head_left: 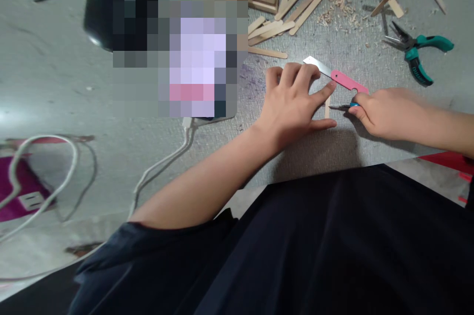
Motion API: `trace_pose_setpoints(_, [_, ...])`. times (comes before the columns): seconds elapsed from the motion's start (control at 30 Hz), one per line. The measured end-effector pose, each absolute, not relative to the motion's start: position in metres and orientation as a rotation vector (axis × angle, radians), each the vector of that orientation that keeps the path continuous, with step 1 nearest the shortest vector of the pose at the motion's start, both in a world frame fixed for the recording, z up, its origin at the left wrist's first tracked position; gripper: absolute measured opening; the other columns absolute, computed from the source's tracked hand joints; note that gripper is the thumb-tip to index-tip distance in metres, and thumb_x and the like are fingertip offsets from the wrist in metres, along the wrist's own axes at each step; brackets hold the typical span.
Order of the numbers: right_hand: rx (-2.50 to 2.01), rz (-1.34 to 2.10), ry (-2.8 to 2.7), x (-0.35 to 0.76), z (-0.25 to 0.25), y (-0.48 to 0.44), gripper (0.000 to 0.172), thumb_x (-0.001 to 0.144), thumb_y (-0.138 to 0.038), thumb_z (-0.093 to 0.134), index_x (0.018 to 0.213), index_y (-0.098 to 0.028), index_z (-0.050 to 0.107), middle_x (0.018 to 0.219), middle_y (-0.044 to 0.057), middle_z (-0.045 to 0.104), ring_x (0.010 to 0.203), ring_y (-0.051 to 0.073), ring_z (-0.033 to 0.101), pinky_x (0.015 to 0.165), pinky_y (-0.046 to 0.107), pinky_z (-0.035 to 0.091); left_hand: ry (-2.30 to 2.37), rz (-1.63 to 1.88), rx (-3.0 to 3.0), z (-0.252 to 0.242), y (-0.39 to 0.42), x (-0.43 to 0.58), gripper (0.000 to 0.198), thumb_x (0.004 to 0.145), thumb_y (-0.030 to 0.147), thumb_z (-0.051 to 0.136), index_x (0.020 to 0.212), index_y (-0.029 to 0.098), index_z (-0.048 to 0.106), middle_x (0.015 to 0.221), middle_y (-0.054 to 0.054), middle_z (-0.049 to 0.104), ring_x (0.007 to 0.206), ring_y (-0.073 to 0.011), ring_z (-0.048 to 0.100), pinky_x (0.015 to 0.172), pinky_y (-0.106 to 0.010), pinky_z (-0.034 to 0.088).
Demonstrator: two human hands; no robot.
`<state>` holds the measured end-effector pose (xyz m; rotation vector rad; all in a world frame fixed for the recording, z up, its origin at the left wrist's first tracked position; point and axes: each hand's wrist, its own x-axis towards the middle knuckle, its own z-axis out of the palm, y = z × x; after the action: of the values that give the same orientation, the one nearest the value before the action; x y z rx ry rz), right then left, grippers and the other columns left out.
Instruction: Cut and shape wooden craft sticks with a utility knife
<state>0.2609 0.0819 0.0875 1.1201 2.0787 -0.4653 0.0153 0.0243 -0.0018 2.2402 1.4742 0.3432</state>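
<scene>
a black top (333,246) fills the foreground, and past it spreads the grey surface (66,93). there the left hand (291,95) lies palm down, its grip spread, forefinger and thumb set at the two visible ends of a slim wooden craft stick (327,113). the right hand (387,110) has its grip pinching a blue-handled pointed tool (354,105), whose dark tip meets or nearly meets the stick's side. a pink-handled razor (344,81) slants just beyond, close to both hands; i cannot tell whether either touches it. to work the point on the wood well, i would press both ends firmly so the stick cannot turn, and keep the thumb off the tip's line. light, repeated strokes seem safer than one hard push, which could skid. moving that bare blade aside would help too.
</scene>
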Motion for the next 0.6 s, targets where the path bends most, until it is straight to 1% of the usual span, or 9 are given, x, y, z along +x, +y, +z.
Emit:
trace_pose_setpoints(0.2, [1.122,-0.461,2.110,0.265,0.085,0.080,0.075,0.119,-0.066,0.025,0.142,-0.015,0.075,0.104,0.024,0.085,0.085,0.038,0.076,0.074,0.044,0.040,1.474,0.296,2.245,0.000,0.024,0.016,0.096,0.093,0.095,0.080,0.171,0.041,0.063,0.173,-0.016,0.058,0.156,-0.0500,0.046,0.130,-0.071,0.032])
trace_pose_setpoints(0.27, [1.115,-0.456,2.126,0.267,0.085,0.079,0.074,0.119,-0.065,0.025,0.140,-0.015,0.076,0.103,0.023,0.085,0.084,0.037,0.075,0.073,0.043,0.039,1.476,0.280,2.250,0.001,0.024,0.016,0.096,0.093,0.094,0.081,0.171,0.041,0.063,0.174,-0.017,0.057,0.156,-0.0511,0.047,0.129,-0.071,0.032])
trace_pose_setpoints(0.43, [1.103,-0.456,2.184,0.274,0.080,0.080,0.074,0.119,-0.066,0.024,0.138,-0.018,0.077,0.100,0.022,0.085,0.079,0.036,0.073,0.070,0.043,0.037,1.493,0.229,2.282,0.004,0.025,0.018,0.101,0.087,0.092,0.089,0.171,0.042,0.065,0.174,-0.019,0.058,0.155,-0.0547,0.051,0.126,-0.069,0.035])
trace_pose_setpoints(0.5, [1.104,-0.464,2.202,0.275,0.079,0.080,0.074,0.118,-0.067,0.023,0.135,-0.019,0.077,0.100,0.021,0.084,0.078,0.035,0.072,0.069,0.044,0.036,1.508,0.228,2.291,0.005,0.024,0.018,0.102,0.085,0.090,0.092,0.171,0.042,0.066,0.174,-0.020,0.059,0.154,-0.0550,0.052,0.126,-0.068,0.036])
trace_pose_setpoints(0.6, [1.113,-0.499,2.195,0.273,0.079,0.082,0.070,0.118,-0.065,0.026,0.130,-0.021,0.079,0.099,0.020,0.084,0.077,0.034,0.072,0.069,0.043,0.037,1.522,0.252,2.290,0.004,0.024,0.019,0.100,0.085,0.090,0.092,0.170,0.042,0.068,0.173,-0.020,0.060,0.154,-0.0545,0.053,0.126,-0.066,0.036])
